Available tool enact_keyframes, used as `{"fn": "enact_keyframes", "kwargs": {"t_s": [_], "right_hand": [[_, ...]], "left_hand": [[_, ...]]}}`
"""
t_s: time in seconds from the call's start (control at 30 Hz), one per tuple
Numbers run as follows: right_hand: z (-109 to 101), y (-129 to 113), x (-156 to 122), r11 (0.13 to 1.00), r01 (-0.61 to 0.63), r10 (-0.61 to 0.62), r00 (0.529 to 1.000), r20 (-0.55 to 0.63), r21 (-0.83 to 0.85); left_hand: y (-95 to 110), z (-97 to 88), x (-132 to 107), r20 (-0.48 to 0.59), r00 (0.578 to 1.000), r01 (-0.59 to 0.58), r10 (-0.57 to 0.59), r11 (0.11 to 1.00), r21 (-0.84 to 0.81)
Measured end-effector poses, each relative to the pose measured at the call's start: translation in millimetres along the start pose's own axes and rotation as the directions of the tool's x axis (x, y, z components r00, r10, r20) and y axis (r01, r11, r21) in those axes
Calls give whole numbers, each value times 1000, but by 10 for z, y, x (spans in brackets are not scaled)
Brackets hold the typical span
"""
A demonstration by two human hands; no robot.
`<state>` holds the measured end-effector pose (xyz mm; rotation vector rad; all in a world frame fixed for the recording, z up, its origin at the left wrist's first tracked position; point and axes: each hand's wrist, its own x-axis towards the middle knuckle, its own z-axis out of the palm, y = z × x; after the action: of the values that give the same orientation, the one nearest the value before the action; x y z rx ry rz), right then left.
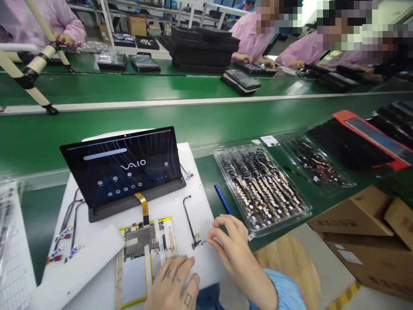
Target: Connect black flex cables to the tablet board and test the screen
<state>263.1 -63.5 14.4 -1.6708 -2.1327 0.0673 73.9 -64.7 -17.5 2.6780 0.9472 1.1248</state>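
My right hand (230, 243) pinches thumb and forefinger together at the blue-and-white tag on the end of a thin dark flex cable (188, 215), which lies on the white work board (196, 189). My left hand (176, 282) rests palm down, fingers a little bent and apart, over the lower right edge of an opened tablet body (134, 284) with bare circuit board and battery. An orange ribbon (142, 204) joins that body to a lit tablet screen (129, 168) showing VAIO, propped in a dark stand (138, 200).
More flex cables (69, 224) lie left on the board, beside a white sheet (84, 267). Right stand a blue pen (222, 199), a clear tray (308, 211) full of cables and another parts tray (346, 184). Cardboard boxes (361, 241) and a wooden stool (290, 267) are below. Co-workers sit across the green bench.
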Motion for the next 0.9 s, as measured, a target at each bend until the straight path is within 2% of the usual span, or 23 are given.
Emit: {"fn": "enact_keyframes", "kwargs": {"t_s": [0.13, 0.3, 0.47, 0.63, 0.9], "right_hand": [[111, -16, 90, 994, 100, -103, 992, 75, 38], [156, -84, 220, 993, 117, -118, 990, 70, 26], [156, -98, 241, 990, 141, -141, 988, 66, 11], [152, -99, 246, 992, 122, -123, 990, 74, 12], [133, 6, 190, 996, 32, -40, 993, 112, 79]], "left_hand": [[15, -26, 90, -31, 999, 17, -16, 999, 29], [51, -16, 143, -68, 997, 48, -43, 997, 69], [67, 16, 123, -30, 998, 65, -62, 993, 98], [78, 32, 161, 32, 997, 71, -76, 986, 151], [103, 66, 175, 29, 999, 39, -44, 986, 162]]}}
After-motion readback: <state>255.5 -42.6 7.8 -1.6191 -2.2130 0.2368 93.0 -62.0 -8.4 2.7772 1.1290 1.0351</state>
